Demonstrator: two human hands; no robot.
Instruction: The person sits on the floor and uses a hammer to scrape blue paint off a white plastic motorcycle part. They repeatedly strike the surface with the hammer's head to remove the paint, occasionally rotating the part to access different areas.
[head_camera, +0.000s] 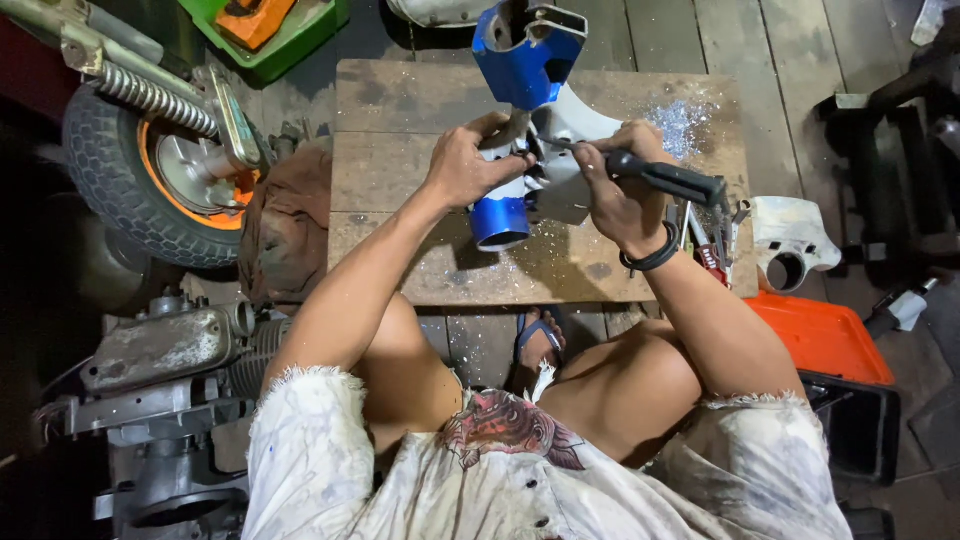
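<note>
On the wooden desk (400, 100), the left hand (466, 165) has its fingers wrapped round the blue-and-white housing (525, 60) at its waist. It looks rigid, hollow, fairly light (paint probably slick). The right hand (615, 185) fists a black-handled tool (668, 180) against it.

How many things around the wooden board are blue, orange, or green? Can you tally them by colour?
Blue: 1, the blue and white housing held by the left hand.
Orange: 3, the wheel hub, the case, the object in the green tray.
Green: 1, the green tray.
Total: 5
</note>
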